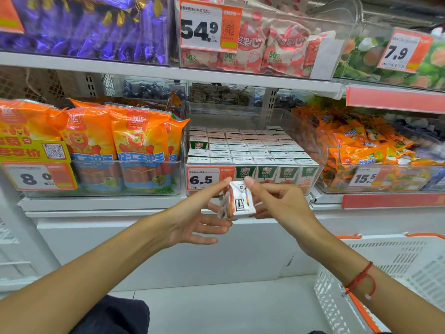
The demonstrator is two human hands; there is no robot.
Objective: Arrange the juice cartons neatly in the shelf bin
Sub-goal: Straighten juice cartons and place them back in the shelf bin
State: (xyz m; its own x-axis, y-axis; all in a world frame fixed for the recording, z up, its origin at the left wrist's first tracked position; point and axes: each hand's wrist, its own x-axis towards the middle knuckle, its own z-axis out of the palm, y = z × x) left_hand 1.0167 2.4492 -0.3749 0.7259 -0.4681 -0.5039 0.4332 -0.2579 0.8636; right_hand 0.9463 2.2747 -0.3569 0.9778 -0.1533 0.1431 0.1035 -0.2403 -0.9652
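Observation:
A small white juice carton (240,201) hangs in the air just in front of the shelf edge, held between both hands. My left hand (199,213) pinches its upper left corner with thumb and forefinger, the other fingers spread below. My right hand (277,203) pinches its upper right corner and supports it from the right. Behind it stands the clear shelf bin (320,169), packed with several rows of green and white juice cartons (250,150). One carton at the bin's back left (198,142) stands higher than its neighbours. A 6.5 price tag (204,178) covers the bin's front left.
Orange sausage packs (115,141) fill the bin to the left, and orange snack packets (366,143) fill the bin to the right. A white basket with orange handles (390,280) stands on the floor at the lower right. An upper shelf (168,73) overhangs the bins.

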